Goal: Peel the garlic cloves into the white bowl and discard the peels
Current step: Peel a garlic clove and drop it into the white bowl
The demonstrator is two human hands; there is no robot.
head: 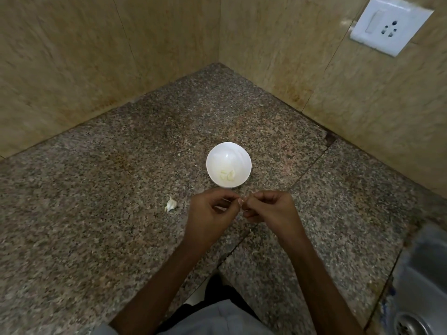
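Lying garlic piece (171,204), tip pointing away.

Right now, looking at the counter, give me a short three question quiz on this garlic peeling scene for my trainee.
1. True or false: the white bowl is empty.
2. The loose garlic piece on the counter lies: A) in the bowl, B) left of the left hand, C) behind the bowl.
3. What does the right hand pinch together with the left?
Key: 1 false, it holds peeled cloves. 2 B. 3 a small pale garlic clove, mostly hidden by the fingers.
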